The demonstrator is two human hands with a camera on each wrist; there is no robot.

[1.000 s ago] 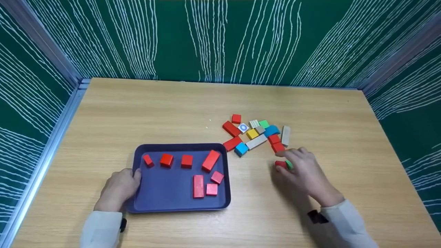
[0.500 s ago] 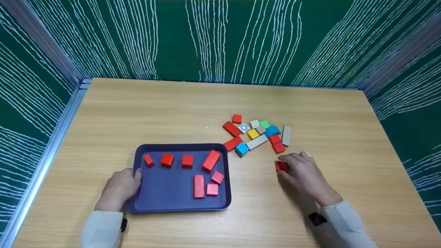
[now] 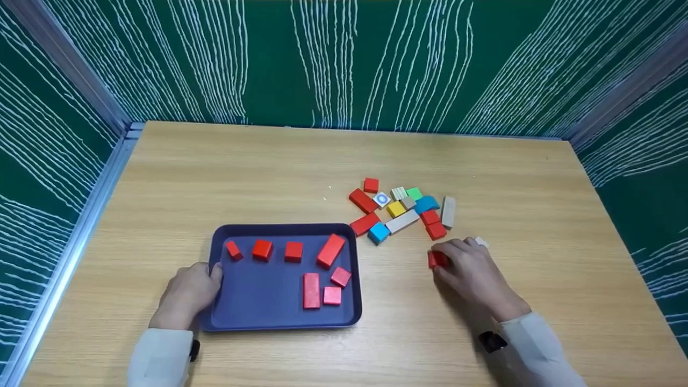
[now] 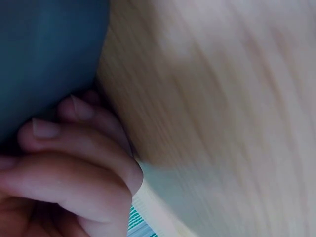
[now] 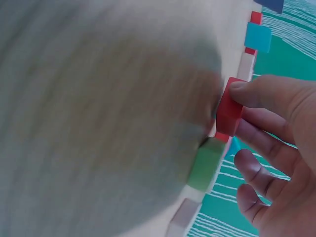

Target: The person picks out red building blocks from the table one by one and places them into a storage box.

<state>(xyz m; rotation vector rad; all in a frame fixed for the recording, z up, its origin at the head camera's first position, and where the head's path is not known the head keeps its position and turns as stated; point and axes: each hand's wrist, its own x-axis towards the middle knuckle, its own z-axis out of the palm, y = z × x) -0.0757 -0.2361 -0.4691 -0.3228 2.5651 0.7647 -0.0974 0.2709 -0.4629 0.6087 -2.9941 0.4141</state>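
My left hand (image 3: pixel 188 293) grips the left rim of a dark blue tray (image 3: pixel 252 306), its thumb over the edge; in the left wrist view curled fingers (image 4: pixel 74 148) lie under the tray's side. Several red blocks, such as a long block (image 3: pixel 311 291), lie in the tray. To the right of it, my right hand (image 3: pixel 478 277) pinches a red block (image 5: pixel 229 108) between thumb and fingers, low over the table. A green block (image 5: pixel 206 165) sits beside the held block in the right wrist view; the hand hides it from the head view.
Beyond the tray's right corner lies a loose group of blocks, among them a blue cube (image 3: pixel 379 233), a yellow block (image 3: pixel 396 209), a grey bar (image 3: pixel 402 221) and red blocks (image 3: pixel 363 200). A pale block (image 3: pixel 481 242) shows behind the right hand. Green walls (image 3: pixel 269 64) border the table.
The right hand has closed in on the red block, its fingers now covering the green block beside it. A pale block has come into sight behind the knuckles. Left hand and tray stay put.
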